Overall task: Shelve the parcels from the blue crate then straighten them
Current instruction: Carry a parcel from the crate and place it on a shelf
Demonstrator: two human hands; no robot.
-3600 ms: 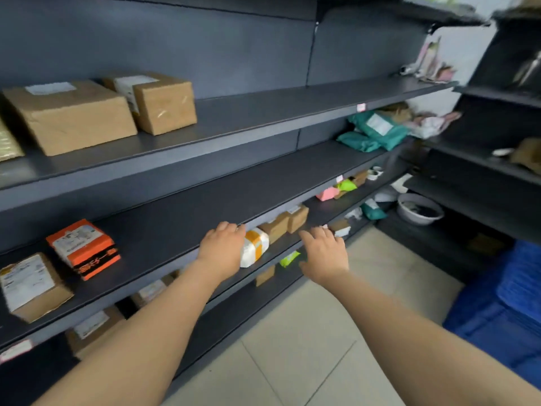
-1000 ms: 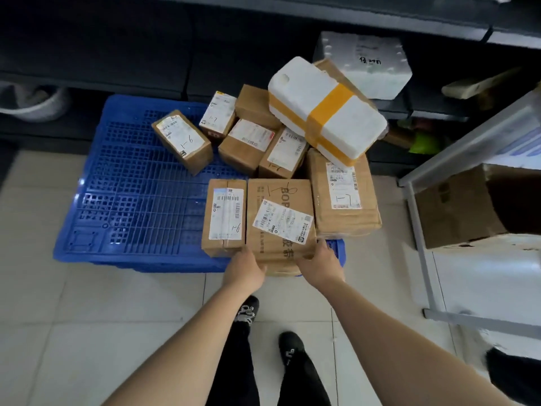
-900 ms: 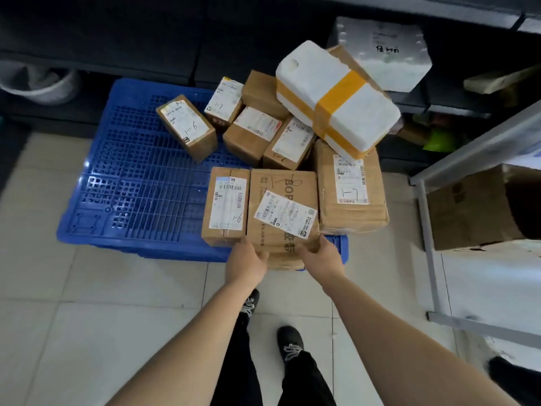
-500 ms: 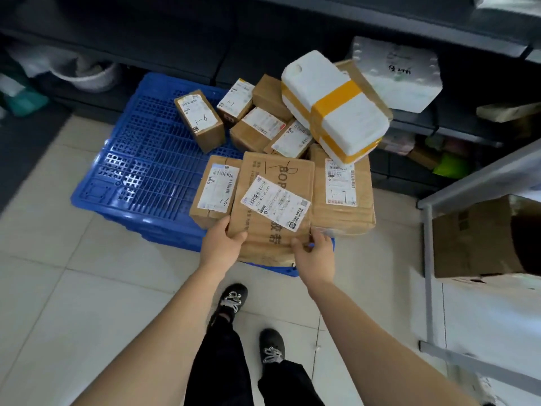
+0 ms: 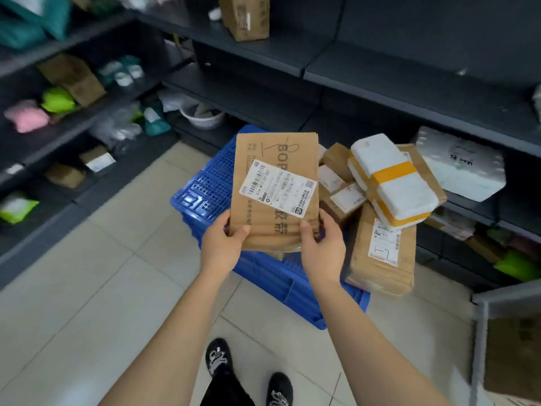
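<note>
A flat brown cardboard parcel with a white label is held up above the blue crate. My left hand grips its lower left corner, thumb on the front. My right hand grips its lower right corner the same way. On the crate's right side lie several more parcels: a white foam box with orange tape, a brown parcel beneath it, and small brown boxes behind.
Dark shelves run along the back and left, holding bagged and boxed parcels, such as a brown box up top. A white foam box sits on a low right shelf. A grey rack stands at right. My feet are on tiled floor.
Both hands lifted the flat brown parcel off the crate, up and clear of the pile. The view swung left, bringing the left shelves into sight.
</note>
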